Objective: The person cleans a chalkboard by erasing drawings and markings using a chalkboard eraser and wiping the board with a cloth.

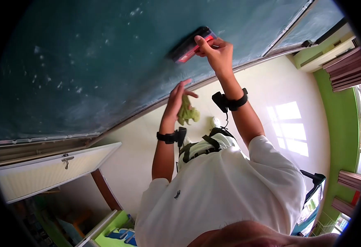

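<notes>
My right hand (216, 53) grips a chalkboard eraser (192, 44), black with a red and white side, against the dark green chalkboard (106, 53). The thumb and fingers pinch its near side. Lower and to the left, my left hand (176, 101) is close to the board's bottom edge, with a crumpled yellow-green cloth (188, 112) in its palm. Some of its fingers stretch out toward the board, while those around the cloth are partly hidden. White chalk specks and smears mark the board's surface.
A ledge (147, 106) runs along the board's lower edge. At lower left a white cabinet door (57, 171) with a handle stands ajar. A green wall (341, 123) with curtained windows is at right. Sunlight falls on the pale floor (256, 86).
</notes>
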`<state>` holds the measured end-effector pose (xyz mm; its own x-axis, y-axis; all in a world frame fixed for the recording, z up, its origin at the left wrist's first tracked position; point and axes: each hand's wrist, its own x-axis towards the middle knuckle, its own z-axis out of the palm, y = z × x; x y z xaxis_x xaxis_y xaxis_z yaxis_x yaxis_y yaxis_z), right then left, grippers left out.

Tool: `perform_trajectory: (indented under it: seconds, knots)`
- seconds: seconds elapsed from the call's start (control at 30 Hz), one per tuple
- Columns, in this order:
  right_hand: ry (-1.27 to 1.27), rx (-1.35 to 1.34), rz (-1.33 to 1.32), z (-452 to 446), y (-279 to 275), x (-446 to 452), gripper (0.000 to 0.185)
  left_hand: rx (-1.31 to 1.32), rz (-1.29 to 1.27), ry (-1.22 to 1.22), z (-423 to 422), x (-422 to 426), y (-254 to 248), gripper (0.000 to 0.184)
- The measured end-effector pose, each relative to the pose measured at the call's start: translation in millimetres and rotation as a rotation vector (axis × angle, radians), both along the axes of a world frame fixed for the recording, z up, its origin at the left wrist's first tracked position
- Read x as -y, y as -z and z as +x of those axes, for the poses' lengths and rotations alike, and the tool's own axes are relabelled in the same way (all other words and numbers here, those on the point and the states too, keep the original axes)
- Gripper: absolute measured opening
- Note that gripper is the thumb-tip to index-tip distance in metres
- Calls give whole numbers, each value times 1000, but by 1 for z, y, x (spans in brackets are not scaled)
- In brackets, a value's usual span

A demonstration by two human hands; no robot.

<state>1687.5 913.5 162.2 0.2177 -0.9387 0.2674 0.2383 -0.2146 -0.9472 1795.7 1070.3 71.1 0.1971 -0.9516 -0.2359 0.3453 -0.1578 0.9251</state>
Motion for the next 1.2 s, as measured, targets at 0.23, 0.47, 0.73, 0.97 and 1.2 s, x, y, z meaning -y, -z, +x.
perform_trajectory:
  seconds: [0.23,0.47,0.73,0.97,1.2]
  knots:
    - [108,-396,-309,-41,18,37,43,-44,-162,-249,-66,105,-54,59]
    - [20,-412,-175,-80,118,88,40,166,-168,-244,-101,154,51,54]
    - [-60,-454,-153,-88,109,79,36,451,-138,-464,-108,146,58,43]
    - [-167,10,76,-60,-2,63,38,678,-266,-512,-83,127,-95,35]
    - [-186,121,348,-61,13,63,45,731,-164,-437,-90,136,-85,44]
